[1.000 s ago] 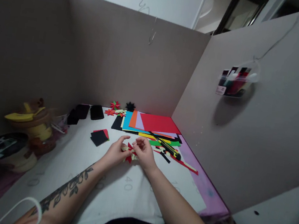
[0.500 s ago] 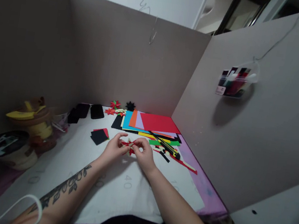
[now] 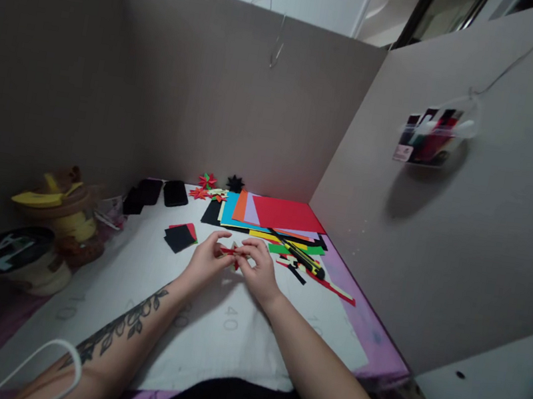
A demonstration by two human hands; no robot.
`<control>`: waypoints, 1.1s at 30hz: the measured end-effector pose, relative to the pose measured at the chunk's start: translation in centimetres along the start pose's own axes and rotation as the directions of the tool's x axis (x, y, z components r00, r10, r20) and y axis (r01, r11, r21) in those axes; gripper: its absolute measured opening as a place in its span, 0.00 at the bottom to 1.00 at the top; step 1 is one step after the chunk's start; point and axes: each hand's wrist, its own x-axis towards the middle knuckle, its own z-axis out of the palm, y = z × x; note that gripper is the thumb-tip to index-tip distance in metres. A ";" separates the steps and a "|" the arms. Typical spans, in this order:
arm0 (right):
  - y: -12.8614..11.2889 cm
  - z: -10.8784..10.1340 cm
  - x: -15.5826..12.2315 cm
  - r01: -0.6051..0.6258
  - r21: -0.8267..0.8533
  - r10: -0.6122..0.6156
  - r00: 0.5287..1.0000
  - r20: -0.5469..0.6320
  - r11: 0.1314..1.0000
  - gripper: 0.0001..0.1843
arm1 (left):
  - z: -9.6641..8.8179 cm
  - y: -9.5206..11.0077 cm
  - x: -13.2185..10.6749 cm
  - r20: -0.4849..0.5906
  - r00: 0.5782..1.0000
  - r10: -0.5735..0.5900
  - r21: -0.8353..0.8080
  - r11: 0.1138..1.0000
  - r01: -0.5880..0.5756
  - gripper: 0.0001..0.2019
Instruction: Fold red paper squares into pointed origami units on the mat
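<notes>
Over the white table sheet (image 3: 203,344), my left hand (image 3: 204,262) and my right hand (image 3: 259,270) meet around a small folded paper piece (image 3: 232,253), red with pale yellow. Both hands pinch it with curled fingers, the left from the left side, the right from the right. A tattoo runs along my left forearm. Just behind the hands lies a stack of coloured paper sheets (image 3: 278,217) with a red sheet on top. A yellow and black utility knife (image 3: 305,259) rests on the stack's near edge.
Small black and red paper squares (image 3: 179,237) lie left of my hands. Finished paper stars (image 3: 207,187) and two black phones (image 3: 164,191) sit near the back wall. Paper strips (image 3: 333,287) lie at the right. A yellow figurine (image 3: 62,211) stands at the left. Cardboard walls enclose the desk.
My hands have lifted the folded piece slightly off the sheet and brought it further from me, turning it between the fingers. The camera tilted a little.
</notes>
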 end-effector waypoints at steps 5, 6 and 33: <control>0.5 0.0 -0.1 0.004 -0.008 -0.004 1.000 -0.012 1.000 0.06 | 0.0 0.1 0.0 0.004 1.000 -0.014 0.009 1.000 0.014 0.25; 0.6 0.0 -0.1 -0.005 -0.015 0.004 1.000 -0.009 1.000 0.06 | -0.1 -0.1 0.0 0.000 1.000 -0.003 0.023 1.000 0.003 0.24; 1.1 0.5 0.0 -0.040 -0.145 0.044 0.999 0.030 0.989 0.07 | 0.1 -0.8 0.1 -0.011 0.996 -0.092 0.122 0.988 0.093 0.25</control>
